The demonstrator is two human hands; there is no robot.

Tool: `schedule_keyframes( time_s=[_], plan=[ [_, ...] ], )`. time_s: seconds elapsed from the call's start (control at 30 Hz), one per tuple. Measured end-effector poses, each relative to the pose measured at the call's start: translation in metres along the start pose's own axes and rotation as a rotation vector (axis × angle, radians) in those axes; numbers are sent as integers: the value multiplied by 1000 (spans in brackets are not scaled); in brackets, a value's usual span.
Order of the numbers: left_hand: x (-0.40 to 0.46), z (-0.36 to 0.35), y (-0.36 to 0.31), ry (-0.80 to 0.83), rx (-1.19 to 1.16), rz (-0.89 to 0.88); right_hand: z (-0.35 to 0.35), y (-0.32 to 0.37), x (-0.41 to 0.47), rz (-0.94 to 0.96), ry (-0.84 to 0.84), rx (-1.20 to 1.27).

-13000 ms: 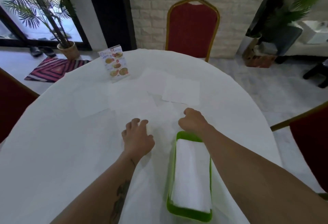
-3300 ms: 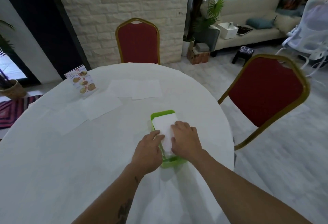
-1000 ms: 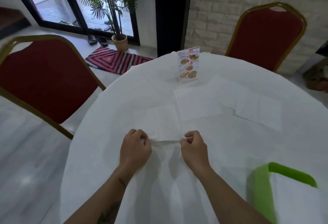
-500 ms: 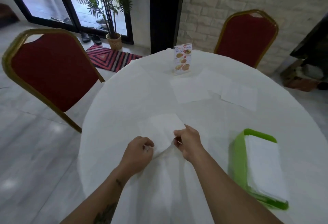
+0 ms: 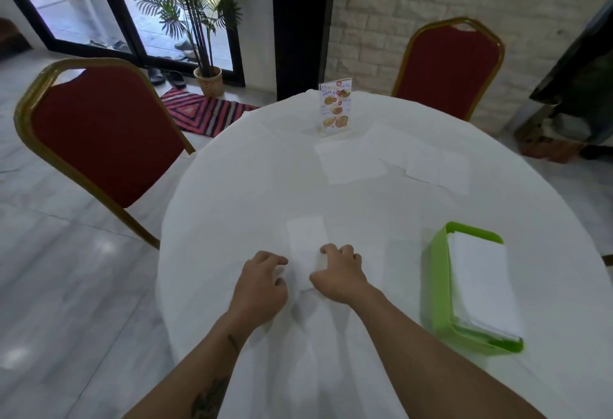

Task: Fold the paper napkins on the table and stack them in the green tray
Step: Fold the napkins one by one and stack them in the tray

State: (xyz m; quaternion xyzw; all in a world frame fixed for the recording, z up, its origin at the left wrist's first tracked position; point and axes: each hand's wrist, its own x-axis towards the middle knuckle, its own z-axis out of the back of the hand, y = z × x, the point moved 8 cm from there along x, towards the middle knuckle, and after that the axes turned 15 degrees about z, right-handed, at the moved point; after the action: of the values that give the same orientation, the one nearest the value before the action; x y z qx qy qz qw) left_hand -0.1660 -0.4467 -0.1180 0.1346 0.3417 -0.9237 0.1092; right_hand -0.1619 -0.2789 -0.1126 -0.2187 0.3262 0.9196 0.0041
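A white paper napkin (image 5: 306, 239), folded into a narrow strip, lies on the white tablecloth in front of me. My left hand (image 5: 260, 286) presses on its near left edge with curled fingers. My right hand (image 5: 338, 272) rests on its near right edge, fingers bent over the paper. The green tray (image 5: 438, 289) stands to the right, holding a stack of folded napkins (image 5: 481, 282). Three flat unfolded napkins lie farther back: one (image 5: 348, 161) in the middle, one (image 5: 393, 143) behind it, one (image 5: 438, 170) to the right.
A menu card stand (image 5: 335, 108) is upright at the far side of the round table (image 5: 232, 186). Red chairs with gold frames stand at the left (image 5: 99, 126) and far right (image 5: 447, 67). A potted palm (image 5: 207, 80) and striped mat (image 5: 202, 112) are beyond.
The napkin held open by both hands a second ago is now folded into a narrow strip lying flat. Both hands have come down onto its near end. The view shifted right, showing the whole tray.
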Motion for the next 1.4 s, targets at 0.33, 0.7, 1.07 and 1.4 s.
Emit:
schedule_keyframes(
  time_s=[0.33,0.7,1.07,1.4],
  plan=[
    [-23,-35,-13,126,388,-132,9,-18,15,-148,-142,397],
    [-30,-33,-6,99,290,-139,0,-16,22,-85,-231,436],
    [-44,-15,-41,53,-159,-36,58,-17,-33,56,-368,434],
    [-73,-39,-167,122,-241,-277,159,-76,-115,19,-669,499]
  ],
)
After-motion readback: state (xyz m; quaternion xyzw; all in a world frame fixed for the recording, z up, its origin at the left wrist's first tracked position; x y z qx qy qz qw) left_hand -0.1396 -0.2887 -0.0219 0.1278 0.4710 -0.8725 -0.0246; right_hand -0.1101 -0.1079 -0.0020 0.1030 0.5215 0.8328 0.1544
